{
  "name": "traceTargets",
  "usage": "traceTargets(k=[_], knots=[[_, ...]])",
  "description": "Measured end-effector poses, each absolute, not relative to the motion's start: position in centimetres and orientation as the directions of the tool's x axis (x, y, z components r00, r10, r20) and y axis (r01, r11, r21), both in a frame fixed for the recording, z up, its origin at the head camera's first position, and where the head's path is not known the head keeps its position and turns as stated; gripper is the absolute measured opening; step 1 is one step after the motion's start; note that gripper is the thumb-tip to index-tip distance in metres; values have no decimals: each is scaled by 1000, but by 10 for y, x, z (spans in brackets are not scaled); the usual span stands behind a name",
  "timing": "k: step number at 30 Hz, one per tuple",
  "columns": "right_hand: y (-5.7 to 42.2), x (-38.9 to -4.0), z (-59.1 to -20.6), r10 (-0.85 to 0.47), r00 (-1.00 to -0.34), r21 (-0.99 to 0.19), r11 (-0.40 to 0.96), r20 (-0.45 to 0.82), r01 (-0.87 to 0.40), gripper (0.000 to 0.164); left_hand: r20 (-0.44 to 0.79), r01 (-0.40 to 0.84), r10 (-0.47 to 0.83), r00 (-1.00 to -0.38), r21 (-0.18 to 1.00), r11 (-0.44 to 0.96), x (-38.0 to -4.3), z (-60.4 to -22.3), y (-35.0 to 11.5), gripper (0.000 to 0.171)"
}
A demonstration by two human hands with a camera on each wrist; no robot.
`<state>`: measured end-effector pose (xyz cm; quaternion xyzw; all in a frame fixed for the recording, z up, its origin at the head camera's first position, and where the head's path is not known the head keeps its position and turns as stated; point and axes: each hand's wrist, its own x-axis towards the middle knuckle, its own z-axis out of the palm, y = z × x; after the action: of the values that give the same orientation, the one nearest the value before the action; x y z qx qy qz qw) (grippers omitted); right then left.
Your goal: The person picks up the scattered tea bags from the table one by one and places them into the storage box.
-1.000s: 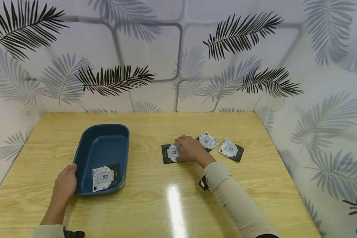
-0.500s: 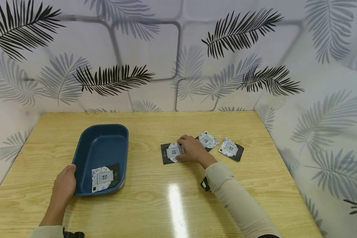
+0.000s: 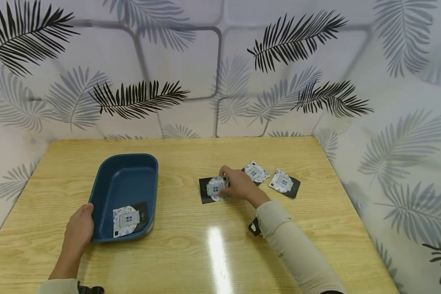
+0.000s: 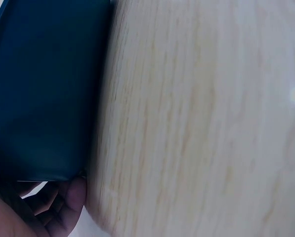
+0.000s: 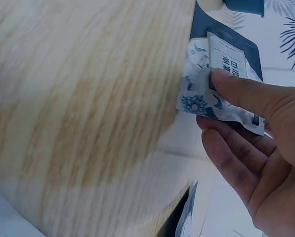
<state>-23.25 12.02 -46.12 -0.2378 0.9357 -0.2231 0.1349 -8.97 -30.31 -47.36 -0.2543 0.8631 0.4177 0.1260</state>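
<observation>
In the head view my left hand [image 3: 80, 226] grips the near left rim of a dark blue tub [image 3: 125, 175]; in the left wrist view its fingers [image 4: 70, 202] curl at the tub's edge. A flat black-and-white sachet [image 3: 128, 218] with a label lies inside, toward the near end. My right hand [image 3: 239, 185] pinches the right end of another such sachet [image 3: 214, 188] near the table's middle. From the right wrist, my thumb [image 5: 236, 86] presses on its flower-printed face, with the other fingers under its edge.
Two more matching sachets lie right of my right hand: one partly behind it [image 3: 255, 172] and one farther right [image 3: 284, 183]. Everything stands on a light wooden table [image 3: 176, 253], backed by a leaf-patterned wall covering [image 3: 235, 81].
My right hand has shifted slightly right, and its fingers have closed on the sachet's right end. The left hand and tub stay in place.
</observation>
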Motion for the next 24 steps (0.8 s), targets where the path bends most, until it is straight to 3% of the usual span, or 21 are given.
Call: traceTargets(k=[7,24], knots=[[125,-233,-458,-532,-842,-533,740,-92,-410,35,-435,-535,-313,-844,667,518,-91,-473,-301,72],[109,-226,-437,-592,-805,-602,633,26,-486,30,-428,-531,-316,-847,664,526,-90,-476,-302,72]])
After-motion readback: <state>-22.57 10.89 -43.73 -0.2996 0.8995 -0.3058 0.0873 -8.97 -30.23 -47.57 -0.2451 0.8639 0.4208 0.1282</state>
